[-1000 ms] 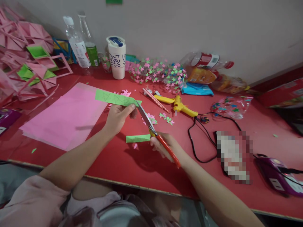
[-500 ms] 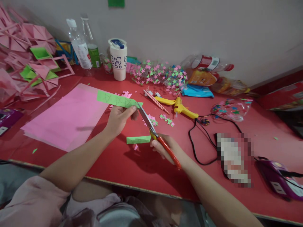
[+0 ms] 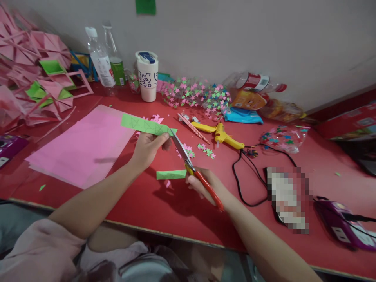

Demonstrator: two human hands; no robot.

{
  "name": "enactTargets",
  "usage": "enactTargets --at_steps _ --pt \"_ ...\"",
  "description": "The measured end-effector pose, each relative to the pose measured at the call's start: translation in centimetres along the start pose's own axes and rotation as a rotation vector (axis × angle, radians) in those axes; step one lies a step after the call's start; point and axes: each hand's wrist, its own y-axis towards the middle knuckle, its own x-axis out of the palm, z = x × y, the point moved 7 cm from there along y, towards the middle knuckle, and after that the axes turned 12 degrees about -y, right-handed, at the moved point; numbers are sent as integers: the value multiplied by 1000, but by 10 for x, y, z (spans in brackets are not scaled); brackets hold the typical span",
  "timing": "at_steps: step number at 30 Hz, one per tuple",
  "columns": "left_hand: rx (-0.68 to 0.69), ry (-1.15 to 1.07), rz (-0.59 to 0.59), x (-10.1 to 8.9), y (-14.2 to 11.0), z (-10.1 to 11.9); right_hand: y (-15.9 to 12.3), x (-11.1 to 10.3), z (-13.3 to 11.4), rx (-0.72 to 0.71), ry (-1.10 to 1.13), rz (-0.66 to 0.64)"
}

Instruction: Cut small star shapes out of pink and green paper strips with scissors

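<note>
My left hand point(image 3: 148, 148) pinches a green paper strip point(image 3: 138, 123) that has star outlines drawn on it in pencil. Red-handled scissors point(image 3: 205, 185) are gripped in my right hand point(image 3: 205, 182), their blades pointing up and left. The blade tips meet the strip near its right end, beside my left thumb. Under the right hand a second green paper strip point(image 3: 170, 174) lies on the table, one end hidden by the fingers. Small pink and green paper stars point(image 3: 206, 150) lie in little piles just beyond the scissors.
Pink paper sheets point(image 3: 79, 145) lie at the left. Behind stand a white tumbler point(image 3: 147, 78) and plastic bottles point(image 3: 101, 62); star-filled bags point(image 3: 194, 94) line the wall. A yellow glue gun point(image 3: 227, 137) and black cord point(image 3: 237, 182) lie to the right on the red table point(image 3: 141, 203).
The view has tilted and shifted slightly. Both hands, the strip and the scissors keep nearly the same positions.
</note>
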Motion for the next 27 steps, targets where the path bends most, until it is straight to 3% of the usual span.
enactTargets --at_steps 12,27 --pt "-4 17 26 0 0 3 0 0 -1 -13 -3 -1" --pt "-14 50 52 1 -1 4 2 6 6 128 165 -20"
